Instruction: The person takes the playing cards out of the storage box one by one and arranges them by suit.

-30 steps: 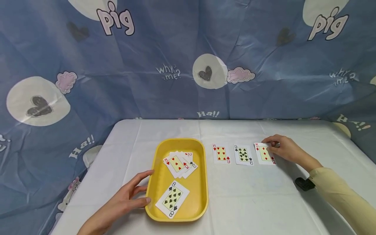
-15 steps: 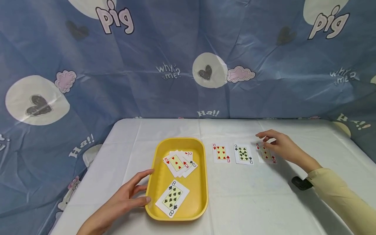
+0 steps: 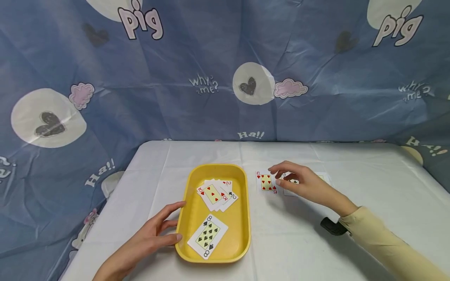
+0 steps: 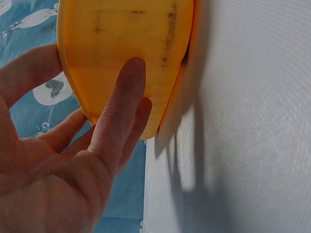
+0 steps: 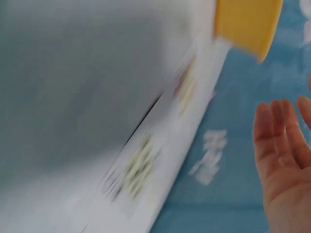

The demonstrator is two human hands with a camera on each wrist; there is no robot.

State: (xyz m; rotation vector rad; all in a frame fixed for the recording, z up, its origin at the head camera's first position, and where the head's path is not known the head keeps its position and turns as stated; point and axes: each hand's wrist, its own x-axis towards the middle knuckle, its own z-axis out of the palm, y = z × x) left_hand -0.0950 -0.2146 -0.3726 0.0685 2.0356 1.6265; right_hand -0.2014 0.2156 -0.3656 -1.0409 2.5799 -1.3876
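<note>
In the head view, my left hand (image 3: pixel 145 240) touches the left side of the yellow tray (image 3: pixel 245 249) with spread fingers, holding no card. The left wrist view shows its fingers lying against the outside of the tray wall. My right hand (image 3: pixel 304 182) hangs over the row of cards on the table with loosely bent fingers and nothing in them. Its fingertips are beside the six of hearts (image 3: pixel 266 182). Beneath the hand, the nine of clubs (image 3: pixel 290 192) is partly covered. The card of diamonds (image 3: pixel 326 178) at the row's right end is mostly hidden behind it.
Inside the tray, a fanned pile of cards (image 3: pixel 212 195) lies toward the far end, with the eight of spades (image 3: pixel 207 236) apart from it near the front. A white cloth covers the table (image 3: pixel 299 249). Behind it hangs a blue patterned cloth (image 3: pixel 211 113).
My right hand has let go of the card of diamonds at the right end, lifted, and moved left over the nine of clubs. The left hand stays at the tray.
</note>
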